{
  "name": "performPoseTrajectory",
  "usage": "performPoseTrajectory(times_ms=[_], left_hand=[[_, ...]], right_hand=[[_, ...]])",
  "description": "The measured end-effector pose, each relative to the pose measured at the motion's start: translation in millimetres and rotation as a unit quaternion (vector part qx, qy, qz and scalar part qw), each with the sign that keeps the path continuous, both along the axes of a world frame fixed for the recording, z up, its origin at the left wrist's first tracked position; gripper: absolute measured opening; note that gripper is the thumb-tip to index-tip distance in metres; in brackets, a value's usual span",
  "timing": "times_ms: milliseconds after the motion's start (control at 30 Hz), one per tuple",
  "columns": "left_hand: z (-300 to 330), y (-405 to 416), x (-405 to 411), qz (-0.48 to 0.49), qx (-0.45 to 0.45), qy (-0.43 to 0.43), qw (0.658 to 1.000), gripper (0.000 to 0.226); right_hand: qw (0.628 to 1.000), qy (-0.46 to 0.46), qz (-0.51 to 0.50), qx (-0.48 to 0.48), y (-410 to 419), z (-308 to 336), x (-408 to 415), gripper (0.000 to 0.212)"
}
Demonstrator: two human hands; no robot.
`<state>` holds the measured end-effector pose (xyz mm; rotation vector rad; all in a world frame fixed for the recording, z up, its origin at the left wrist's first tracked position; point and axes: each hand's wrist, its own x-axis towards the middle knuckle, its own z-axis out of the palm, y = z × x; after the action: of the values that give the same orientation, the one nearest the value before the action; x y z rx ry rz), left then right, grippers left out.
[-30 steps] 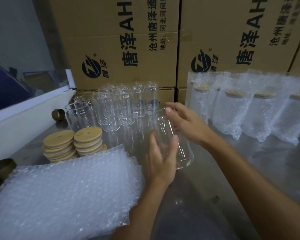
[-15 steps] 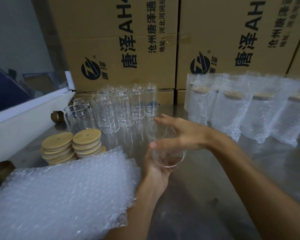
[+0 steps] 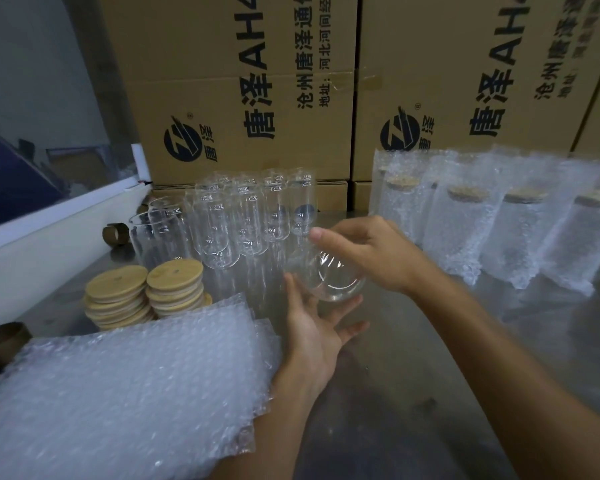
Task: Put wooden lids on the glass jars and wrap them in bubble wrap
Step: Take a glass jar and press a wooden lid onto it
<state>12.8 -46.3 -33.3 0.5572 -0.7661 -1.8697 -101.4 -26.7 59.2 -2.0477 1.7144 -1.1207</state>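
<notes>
Steel desk: right hand grips unlidded glass jar, left hand fingers spread underneath, barely touching; slick glass could slip.
</notes>
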Motion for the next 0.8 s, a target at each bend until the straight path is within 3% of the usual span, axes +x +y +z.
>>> performPoseTrajectory(times_ms=[67,200,367,467,567,633,800], left_hand=[[-1.3,-0.6,-1.8,0.005,0.017,0.002,1.000,0.066],[-5.6,-3.6,-7.1,0.024,0.043,-0.027,0.998,0.075],[-8.1,-8.2,-11.1,0.045,0.034,-0.006,0.998,0.075],[-6.2,-6.2,-12.0,0.047,0.045,-0.004,0.998,0.089],[-4.0,-5.1,-13.1,0.057,0.061,0.003,0.996,0.097],[-4.7,-5.8,-13.8,0.068,0.062,0.000,0.996,0.094],[-5.2,-2.1,-13.1,0.057,0.052,-0.007,0.997,0.089]], right_hand=[[0.999,-0.023,-0.011,-0.026,0.8,1.8,0.3,0.061],[0.995,-0.045,-0.029,-0.081,-1.6,3.3,-1.8,0.073],[0.988,-0.107,-0.041,-0.100,-2.5,3.2,2.1,0.043],[0.987,-0.125,-0.013,-0.105,-4.2,1.3,3.8,0.032],[0.991,-0.104,-0.004,-0.081,-1.8,1.1,3.3,0.063],[0.995,-0.075,-0.029,-0.064,-0.2,2.3,3.5,0.071],[0.987,-0.129,-0.083,-0.055,-0.5,7.5,4.9,0.034]])
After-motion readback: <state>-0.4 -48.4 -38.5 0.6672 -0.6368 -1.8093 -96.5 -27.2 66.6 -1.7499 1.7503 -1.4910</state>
